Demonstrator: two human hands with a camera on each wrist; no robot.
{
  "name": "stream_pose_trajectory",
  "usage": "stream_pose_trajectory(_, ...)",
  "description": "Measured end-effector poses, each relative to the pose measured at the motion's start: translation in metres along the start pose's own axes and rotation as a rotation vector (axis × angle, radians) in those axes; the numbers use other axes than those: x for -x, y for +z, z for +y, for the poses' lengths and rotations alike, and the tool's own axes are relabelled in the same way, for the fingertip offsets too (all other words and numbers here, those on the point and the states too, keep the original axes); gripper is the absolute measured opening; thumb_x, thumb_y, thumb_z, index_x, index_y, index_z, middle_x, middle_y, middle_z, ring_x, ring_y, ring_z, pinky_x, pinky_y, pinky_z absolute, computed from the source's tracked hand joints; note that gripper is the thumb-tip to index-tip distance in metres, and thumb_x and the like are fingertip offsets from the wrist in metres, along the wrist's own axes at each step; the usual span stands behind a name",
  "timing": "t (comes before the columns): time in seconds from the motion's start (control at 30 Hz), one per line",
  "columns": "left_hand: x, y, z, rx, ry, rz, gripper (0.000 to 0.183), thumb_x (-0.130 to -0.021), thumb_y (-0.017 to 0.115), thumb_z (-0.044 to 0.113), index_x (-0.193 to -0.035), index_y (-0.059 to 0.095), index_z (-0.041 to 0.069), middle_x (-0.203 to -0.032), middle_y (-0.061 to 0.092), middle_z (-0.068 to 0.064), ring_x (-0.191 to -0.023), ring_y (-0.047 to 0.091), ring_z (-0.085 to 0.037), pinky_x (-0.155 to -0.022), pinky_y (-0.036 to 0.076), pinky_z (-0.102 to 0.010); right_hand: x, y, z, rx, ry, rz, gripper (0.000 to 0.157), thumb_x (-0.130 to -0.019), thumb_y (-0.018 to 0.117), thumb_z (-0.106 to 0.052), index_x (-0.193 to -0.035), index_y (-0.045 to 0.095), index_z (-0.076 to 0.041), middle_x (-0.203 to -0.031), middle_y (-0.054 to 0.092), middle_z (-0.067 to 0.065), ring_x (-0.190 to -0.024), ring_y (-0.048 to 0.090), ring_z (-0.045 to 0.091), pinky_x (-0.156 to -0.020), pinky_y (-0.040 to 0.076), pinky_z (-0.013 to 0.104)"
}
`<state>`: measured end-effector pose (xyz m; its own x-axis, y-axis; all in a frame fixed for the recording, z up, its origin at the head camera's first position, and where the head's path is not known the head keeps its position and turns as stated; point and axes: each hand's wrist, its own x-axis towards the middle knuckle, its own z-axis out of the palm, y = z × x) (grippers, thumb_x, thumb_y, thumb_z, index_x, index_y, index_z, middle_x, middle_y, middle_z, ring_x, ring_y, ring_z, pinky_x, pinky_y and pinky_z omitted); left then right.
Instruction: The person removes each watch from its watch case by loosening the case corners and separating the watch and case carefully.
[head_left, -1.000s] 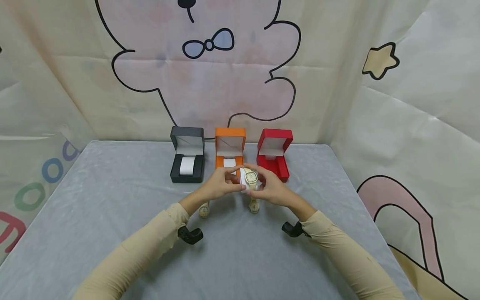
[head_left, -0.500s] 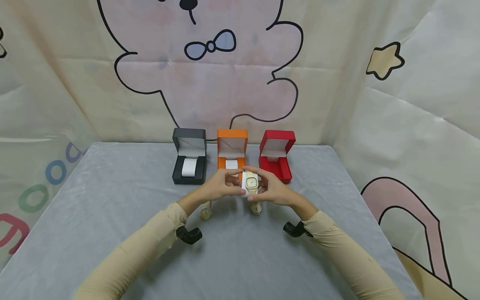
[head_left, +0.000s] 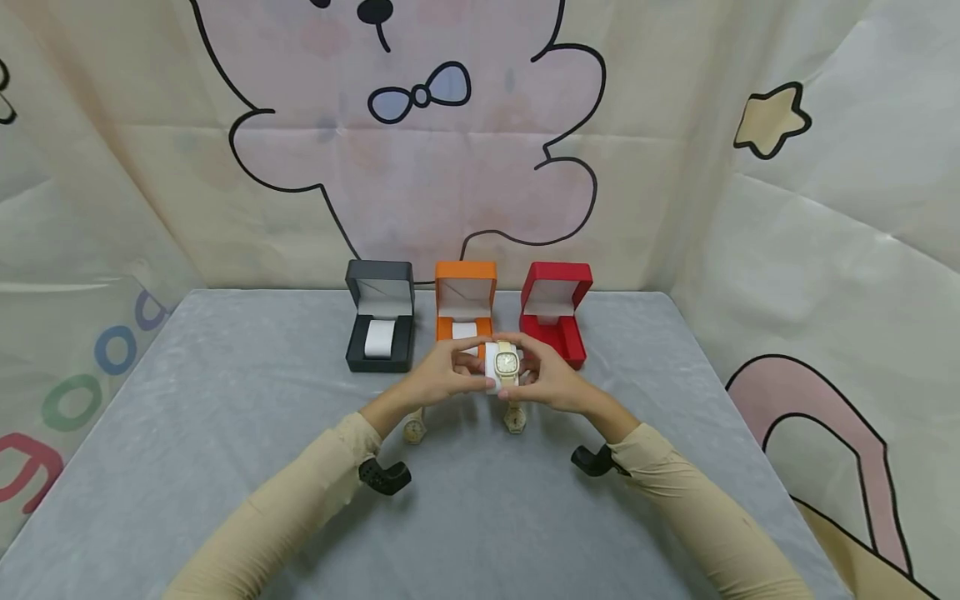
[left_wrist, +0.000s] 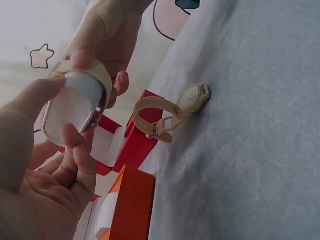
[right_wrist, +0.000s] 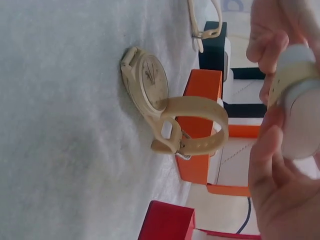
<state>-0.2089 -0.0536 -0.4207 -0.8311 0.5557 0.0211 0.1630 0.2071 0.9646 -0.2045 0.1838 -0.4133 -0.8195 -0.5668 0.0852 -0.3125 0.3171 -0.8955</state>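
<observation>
In the head view a cream wristwatch (head_left: 507, 363), its strap round a white watch cushion (head_left: 492, 379), is held above the table between both hands. My left hand (head_left: 446, 367) grips the cushion's left end with thumb and fingers. From the other side my right hand (head_left: 553, 377) pinches the watch and cushion. The left wrist view shows the right thumb on the strap (left_wrist: 102, 75) and left fingertips against the cushion's end (left_wrist: 65, 112). Below the hands, a second cream watch (head_left: 514, 418) lies on the table; another watch (head_left: 414, 428) is near my left wrist.
Three lidded boxes stand raised-lid at the table's back: a dark grey box (head_left: 380, 363) and an orange box (head_left: 465, 271), each with a white cushion inside, and a red box (head_left: 557, 273) with no cushion visible. Grey cloth covers the table (head_left: 480, 517). A printed curtain (head_left: 480, 183) hangs behind.
The held watch and cushion have turned slightly, so the dial now faces the head camera more squarely. Both hands keep their grip. The head view has shifted a little.
</observation>
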Motion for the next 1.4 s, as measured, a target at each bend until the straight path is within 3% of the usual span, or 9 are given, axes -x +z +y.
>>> stream_pose_trajectory(0.27, 0.001, 0.001, 0.0, -0.052, -0.016, 0.033, 0.074, -0.086, 0.081, 0.015, -0.151, 0.046, 0.005, -0.1, 0.073, -0.013, -0.073, 0.06, -0.01, -0.067, 0.051, -0.024, 0.001, 0.007, -0.006, 0.07, 0.034, 0.012, 0.079, -0.083, 0.083, -0.011, -0.151, 0.044, -0.02, -0.112, 0.059, 0.012, -0.068, 0.062, 0.023, -0.065, 0.058, 0.027)
stream_pose_trajectory(0.5, 0.002, 0.0, -0.005, -0.024, -0.007, 0.03, 0.073, -0.087, 0.079, 0.013, -0.151, 0.046, 0.002, -0.104, 0.073, -0.016, -0.074, 0.062, -0.01, -0.066, 0.052, -0.023, -0.001, 0.007, -0.004, 0.028, -0.001, -0.029, 0.077, -0.083, 0.078, -0.003, -0.15, 0.045, -0.022, -0.126, 0.055, 0.009, -0.099, 0.058, 0.026, -0.071, 0.061, 0.031)
stream_pose_trajectory(0.8, 0.01, -0.005, -0.008, 0.043, 0.003, -0.007, 0.074, -0.088, 0.077, 0.009, -0.153, 0.042, 0.001, -0.12, 0.071, -0.022, -0.091, 0.069, -0.011, -0.077, 0.058, -0.025, -0.001, 0.006, 0.0, -0.108, -0.049, -0.127, 0.076, -0.088, 0.075, -0.005, -0.154, 0.04, -0.016, -0.134, 0.051, 0.014, -0.107, 0.058, 0.031, -0.076, 0.062, 0.034)
stream_pose_trajectory(0.93, 0.013, -0.007, -0.008, 0.051, 0.001, -0.019, 0.074, -0.088, 0.076, 0.008, -0.152, 0.041, -0.001, -0.126, 0.069, -0.023, -0.097, 0.07, -0.012, -0.079, 0.058, -0.025, 0.001, 0.005, 0.0, -0.16, -0.027, -0.174, 0.076, -0.09, 0.073, -0.003, -0.156, 0.037, -0.013, -0.137, 0.048, 0.016, -0.098, 0.064, 0.034, -0.077, 0.062, 0.037)
stream_pose_trajectory(1.07, 0.014, -0.007, -0.009, 0.078, -0.012, -0.019, 0.075, -0.087, 0.076, 0.005, -0.153, 0.041, 0.002, -0.126, 0.069, -0.023, -0.094, 0.071, -0.01, -0.079, 0.058, -0.024, 0.001, 0.005, -0.001, -0.178, -0.014, -0.165, 0.074, -0.09, 0.073, -0.002, -0.154, 0.038, -0.013, -0.134, 0.049, 0.016, -0.085, 0.067, 0.046, -0.074, 0.063, 0.04)
stream_pose_trajectory(1.27, 0.012, -0.006, -0.007, 0.108, -0.004, -0.004, 0.077, -0.087, 0.076, 0.004, -0.155, 0.038, 0.003, -0.123, 0.07, -0.024, -0.085, 0.07, -0.007, -0.076, 0.057, -0.022, 0.001, 0.006, -0.004, -0.181, -0.01, -0.122, 0.073, -0.089, 0.072, 0.0, -0.153, 0.039, -0.013, -0.131, 0.05, 0.015, -0.084, 0.067, 0.04, -0.071, 0.062, 0.045)
stream_pose_trajectory(1.4, 0.012, -0.007, -0.004, 0.1, -0.011, 0.0, 0.078, -0.088, 0.076, 0.005, -0.155, 0.037, 0.003, -0.122, 0.07, -0.024, -0.08, 0.069, -0.007, -0.074, 0.056, -0.021, 0.002, 0.005, -0.008, -0.195, -0.021, -0.115, 0.073, -0.09, 0.07, 0.003, -0.153, 0.037, -0.01, -0.127, 0.051, 0.018, -0.082, 0.066, 0.037, -0.066, 0.062, 0.042)
